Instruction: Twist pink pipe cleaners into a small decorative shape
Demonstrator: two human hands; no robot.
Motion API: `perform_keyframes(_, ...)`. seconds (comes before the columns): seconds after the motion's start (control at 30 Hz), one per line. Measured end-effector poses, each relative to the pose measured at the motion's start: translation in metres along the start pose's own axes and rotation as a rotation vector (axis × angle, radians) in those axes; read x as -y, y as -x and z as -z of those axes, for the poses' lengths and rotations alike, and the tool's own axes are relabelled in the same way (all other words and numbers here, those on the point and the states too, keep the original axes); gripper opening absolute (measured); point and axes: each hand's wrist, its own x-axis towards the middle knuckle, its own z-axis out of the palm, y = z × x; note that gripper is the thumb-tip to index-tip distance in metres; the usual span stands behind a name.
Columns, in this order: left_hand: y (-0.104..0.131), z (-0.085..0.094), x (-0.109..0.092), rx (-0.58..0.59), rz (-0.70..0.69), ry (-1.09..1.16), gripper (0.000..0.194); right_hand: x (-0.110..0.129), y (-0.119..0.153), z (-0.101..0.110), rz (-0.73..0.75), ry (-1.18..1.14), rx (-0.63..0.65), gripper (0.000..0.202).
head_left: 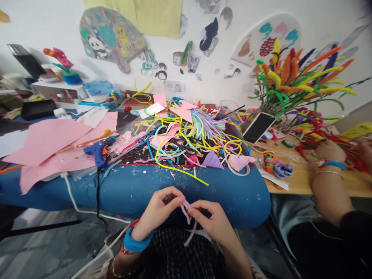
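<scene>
the lilac pipe cleaner (pixel 191 233) is nearer the wearer than the heap of pipe cleaners (pixel 209 126), above the lap. the left hand (pixel 164 207) has its grip pinched, thumb meeting forefinger on the bent upper part; the right hand (pixel 209 219) pinches it just beside, thumb and forefinger nearly together. two ends dangle; whether it is one length or two is hard to tell.

left of the heap, at the back, one blue pot (pixel 72 79) holds a pink flower with green leaves; farther left sits one black box (pixel 37 110), its contents unclear. at the heap's back right is one clear bowl (pixel 228 105), what it holds hard to make out. right of the heap stands a bunch of fuzzy flowers (pixel 293 73), their holder mostly hidden by stems and one phone (pixel 258 127).

one blue glue gun (pixel 99 152) lies left of the heap, near large overlapping pink sheets (pixel 55 137). one purple cone (pixel 213 159) lies at the heap's front edge on the blue-covered desk (pixel 151 184). two fans (pixel 112 35) hang behind the heap. far right of it, a co-worker's hand (pixel 329 151) is blurred among red strands, another cut off by the frame.
</scene>
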Motion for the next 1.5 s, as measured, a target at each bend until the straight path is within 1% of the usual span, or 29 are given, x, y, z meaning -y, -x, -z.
perform_keyframes(0.07,-0.003,-0.003,0.005,0.034,0.022,0.059,0.018,-0.003,-0.001,-0.001,0.001,-0.024,-0.04,0.016)
perform_keyframes(0.17,-0.005,-0.007,0.014,-0.01,0.061,0.097,0.019,-0.009,-0.003,0.0,-0.008,-0.085,-0.106,0.017)
perform_keyframes(0.23,-0.006,-0.008,0.016,-0.006,0.076,0.098,0.02,-0.013,-0.004,0.0,-0.018,-0.14,-0.178,0.016)
perform_keyframes(0.3,-0.006,-0.008,0.015,0.05,0.064,0.068,0.023,-0.016,-0.005,0.0,-0.022,-0.198,-0.257,0.016)
perform_keyframes(0.37,-0.005,-0.009,0.013,0.132,0.046,0.039,0.028,-0.019,-0.006,-0.002,-0.019,-0.25,-0.333,0.016)
perform_keyframes(0.43,-0.003,-0.012,0.011,0.215,0.058,0.049,0.03,-0.02,-0.007,-0.003,-0.011,-0.295,-0.396,0.015)
perform_keyframes(0.5,-0.002,-0.016,0.011,0.285,0.099,0.103,0.03,-0.021,-0.008,-0.003,-0.008,-0.348,-0.429,0.014)
perform_keyframes(0.53,-0.002,-0.019,0.011,0.301,0.116,0.136,0.031,-0.022,-0.008,-0.003,-0.01,-0.378,-0.432,0.014)
perform_keyframes(0.57,-0.002,-0.021,0.011,0.293,0.124,0.165,0.032,-0.022,-0.008,-0.003,-0.012,-0.411,-0.431,0.014)
perform_keyframes(0.6,-0.002,-0.024,0.012,0.255,0.121,0.194,0.032,-0.022,-0.009,-0.003,-0.014,-0.444,-0.423,0.015)
perform_keyframes(0.7,-0.004,-0.03,0.013,0.049,0.069,0.26,0.032,-0.024,-0.01,-0.004,-0.021,-0.517,-0.377,0.014)
perform_keyframes(0.77,-0.004,-0.033,0.013,-0.034,0.034,0.283,0.03,-0.024,-0.011,-0.008,-0.035,-0.531,-0.336,0.02)
perform_keyframes(0.83,-0.003,-0.035,0.013,-0.04,0.012,0.289,0.029,-0.024,-0.012,-0.013,-0.041,-0.515,-0.331,0.02)
perform_keyframes(0.9,-0.002,-0.036,0.013,-0.024,0.004,0.288,0.028,-0.024,-0.012,-0.018,-0.031,-0.498,-0.358,0.014)
perform_keyframes(0.93,-0.002,-0.037,0.014,-0.019,0.003,0.282,0.028,-0.023,-0.012,-0.02,-0.022,-0.493,-0.375,0.014)
perform_keyframes(1.03,-0.001,-0.037,0.018,-0.017,-0.001,0.213,0.029,-0.023,-0.012,-0.024,0.004,-0.491,-0.435,0.015)
perform_keyframes(1.1,-0.002,-0.038,0.021,-0.004,0.003,0.132,0.031,-0.023,-0.012,-0.025,0.004,-0.487,-0.483,0.016)
perform_keyframes(1.17,-0.001,-0.039,0.022,0.007,0.013,0.039,0.033,-0.023,-0.011,-0.026,-0.008,-0.487,-0.501,0.016)
perform_keyframes(1.3,-0.001,-0.04,0.02,-0.013,-0.048,-0.188,0.035,-0.021,-0.007,-0.026,0.009,-0.426,-0.473,0.013)
perform_keyframes(1.37,-0.001,-0.039,0.017,-0.001,-0.088,-0.266,0.033,-0.019,-0.005,-0.024,0.03,-0.364,-0.458,0.011)
perform_keyframes(1.5,-0.001,-0.029,0.009,0.1,-0.149,-0.372,0.023,-0.02,-0.003,-0.014,0.016,-0.326,-0.437,0.008)
